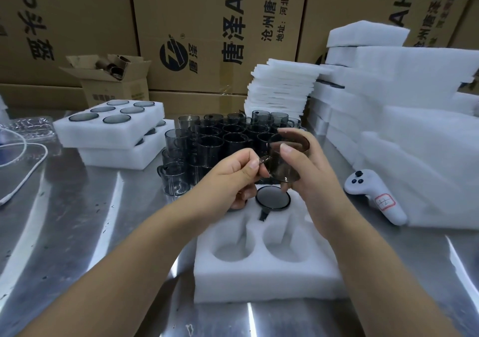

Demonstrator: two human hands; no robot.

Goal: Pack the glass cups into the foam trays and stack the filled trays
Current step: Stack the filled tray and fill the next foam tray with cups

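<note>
The left hand (233,178) and right hand (308,173) hide the tray's (259,279) far pockets from us. The right hand's fingers cover part of the cup (281,172); well right of it the foam stack (414,129) runs off our view, as do the cartons (207,25) beyond.

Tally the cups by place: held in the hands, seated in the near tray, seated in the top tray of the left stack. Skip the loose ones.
In the left hand and right hand: 1 held cup
In the near tray, as far as shows: 1 seated cup
In the top stacked tray: 6
Total: 8
</note>
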